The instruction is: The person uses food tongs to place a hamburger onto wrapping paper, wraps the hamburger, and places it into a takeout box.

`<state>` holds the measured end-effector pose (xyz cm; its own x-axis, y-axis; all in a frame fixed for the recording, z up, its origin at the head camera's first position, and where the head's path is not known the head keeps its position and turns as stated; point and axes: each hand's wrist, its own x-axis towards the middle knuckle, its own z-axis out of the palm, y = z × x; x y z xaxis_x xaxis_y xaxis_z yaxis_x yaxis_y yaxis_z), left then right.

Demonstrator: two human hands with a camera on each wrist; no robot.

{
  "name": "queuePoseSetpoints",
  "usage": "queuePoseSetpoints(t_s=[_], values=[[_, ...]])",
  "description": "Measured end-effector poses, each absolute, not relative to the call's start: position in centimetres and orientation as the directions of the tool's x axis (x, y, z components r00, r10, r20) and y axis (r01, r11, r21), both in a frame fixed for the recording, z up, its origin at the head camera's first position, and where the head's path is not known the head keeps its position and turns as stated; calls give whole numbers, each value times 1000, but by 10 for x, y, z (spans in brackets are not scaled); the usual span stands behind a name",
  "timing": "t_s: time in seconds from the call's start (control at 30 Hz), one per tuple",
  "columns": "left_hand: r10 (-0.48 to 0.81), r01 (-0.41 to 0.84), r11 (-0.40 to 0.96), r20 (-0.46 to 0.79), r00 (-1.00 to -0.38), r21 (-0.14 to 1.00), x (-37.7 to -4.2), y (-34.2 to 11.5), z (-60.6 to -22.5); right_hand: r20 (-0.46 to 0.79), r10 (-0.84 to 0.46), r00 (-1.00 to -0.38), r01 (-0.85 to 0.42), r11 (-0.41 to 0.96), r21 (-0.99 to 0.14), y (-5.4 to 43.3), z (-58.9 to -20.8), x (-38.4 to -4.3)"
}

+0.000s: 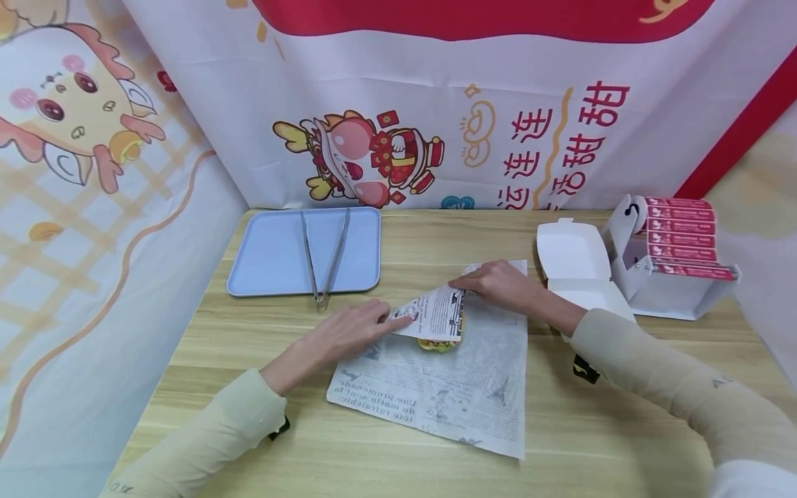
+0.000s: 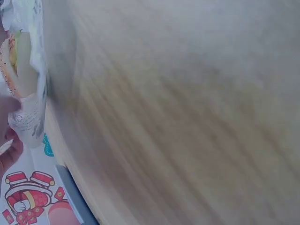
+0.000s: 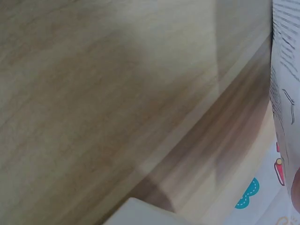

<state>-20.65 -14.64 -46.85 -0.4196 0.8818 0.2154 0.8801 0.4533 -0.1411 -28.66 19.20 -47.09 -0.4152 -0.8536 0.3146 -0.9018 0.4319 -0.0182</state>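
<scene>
A sheet of newsprint-patterned wrapping paper [image 1: 473, 387] lies flat on the table, its far part folded over a sandwich [image 1: 438, 345]. Only the near end of the filling shows in the head view; a seeded bun [image 2: 27, 70] and some green appear in the left wrist view. My left hand [image 1: 349, 332] holds the left edge of the folded flap, index finger stretched along it. With thumb and fingertips, my right hand [image 1: 501, 283] pinches the flap at its far right corner.
A blue tray [image 1: 268, 256] stands at the back left, metal tongs [image 1: 339, 252] lying across it. At the right are an open white takeaway box [image 1: 573, 252] and a holder with a roll of red labels [image 1: 681, 228]. A printed cloth hangs behind the table.
</scene>
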Motion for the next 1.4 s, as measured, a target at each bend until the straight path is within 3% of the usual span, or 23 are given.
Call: queuePoseSetpoints(t_s=[0.2, 0.43, 0.6, 0.9, 1.13, 1.4], values=[[881, 893, 448, 189, -433, -40, -209, -126, -459, 345, -842, -416, -897, 443, 0, 192, -472, -284], [864, 870, 488, 106, -493, 66, -214, -95, -450, 422, -801, -424, -886, 463, -11, 190, -476, -280], [876, 875, 474, 47, -480, 96, -217, -83, -449, 421, -769, -481, -858, 511, -45, 185, -474, -283], [888, 888, 455, 39, -458, 75, -218, -78, -449, 224, -696, -682, -725, 684, -81, 186, -465, -298], [890, 890, 452, 43, -455, 68, -217, -78, -448, 79, -669, -739, -673, 738, -50, 188, -462, -316], [880, 878, 472, 27, -475, 78, -217, -76, -448, -72, -587, -806, -581, 809, -96, 193, -451, -329]])
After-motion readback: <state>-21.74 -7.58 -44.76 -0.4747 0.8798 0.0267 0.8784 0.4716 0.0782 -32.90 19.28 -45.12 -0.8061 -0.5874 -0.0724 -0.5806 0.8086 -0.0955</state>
